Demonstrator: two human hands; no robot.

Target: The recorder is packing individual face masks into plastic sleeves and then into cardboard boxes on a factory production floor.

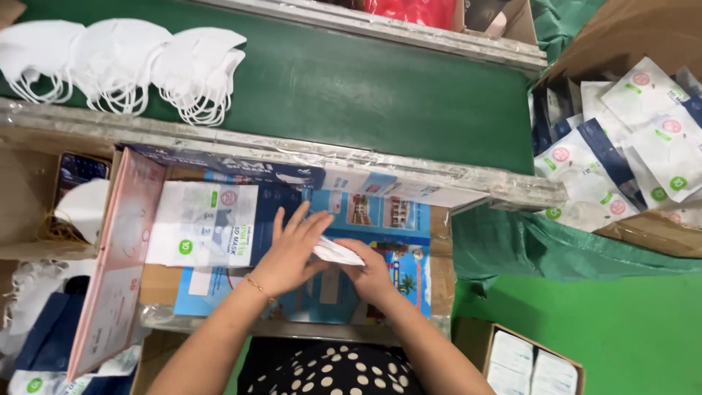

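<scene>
White mask (338, 252) sits pinched between the left hand (289, 252) and right hand (371, 276), near a flat packet (201, 223).

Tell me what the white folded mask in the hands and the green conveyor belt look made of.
White folded mask: soft matte nonwoven fabric, apparently; it creases between left hand and right hand. Green conveyor belt: smooth, matte, likely rubber or PVC, with an even surface.

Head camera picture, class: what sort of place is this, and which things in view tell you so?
Probably a face-mask packing line in a small factory. White masks lie in stacks on a green conveyor belt, a cardboard box holds sealed mask pouches, and both hands, left and right, hold a folded mask.
</scene>
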